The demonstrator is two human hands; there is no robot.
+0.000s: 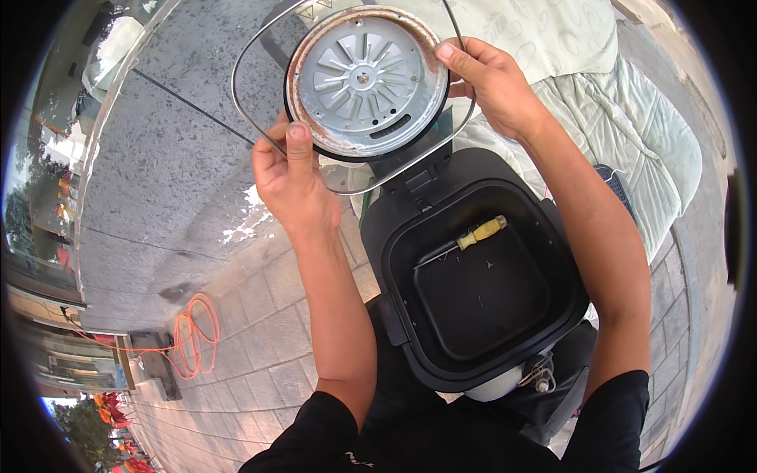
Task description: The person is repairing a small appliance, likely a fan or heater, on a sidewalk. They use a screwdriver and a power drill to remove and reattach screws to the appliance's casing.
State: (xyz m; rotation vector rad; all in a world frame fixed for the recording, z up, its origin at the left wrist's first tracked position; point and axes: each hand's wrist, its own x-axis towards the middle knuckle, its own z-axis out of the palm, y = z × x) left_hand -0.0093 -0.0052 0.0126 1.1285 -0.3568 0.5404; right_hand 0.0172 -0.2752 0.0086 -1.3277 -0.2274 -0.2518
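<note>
A round metal vent plate point(364, 75) with fan-like slots, a rusty inner rim and a black edge is held up at the top of the head view. My left hand point(293, 177) grips its lower left edge, thumb on the rim. My right hand point(493, 83) pinches the upper right edge, fingers behind. A thin metal ring point(406, 174) loops around the plate, passing by both hands; I cannot tell whether they grip it too. Below is a black appliance tub point(473, 315) with a hinge point(420, 181) at its far edge. Inside lies a screwdriver point(482, 232) with a yellow handle, beside small screws.
An orange cord point(193, 335) is coiled on the paving at the left. Pale quilted fabric point(631, 134) covers the area behind and right of the tub. A dark flat object point(615, 189) lies beside my right forearm. A grey wall point(169, 142) rises at left.
</note>
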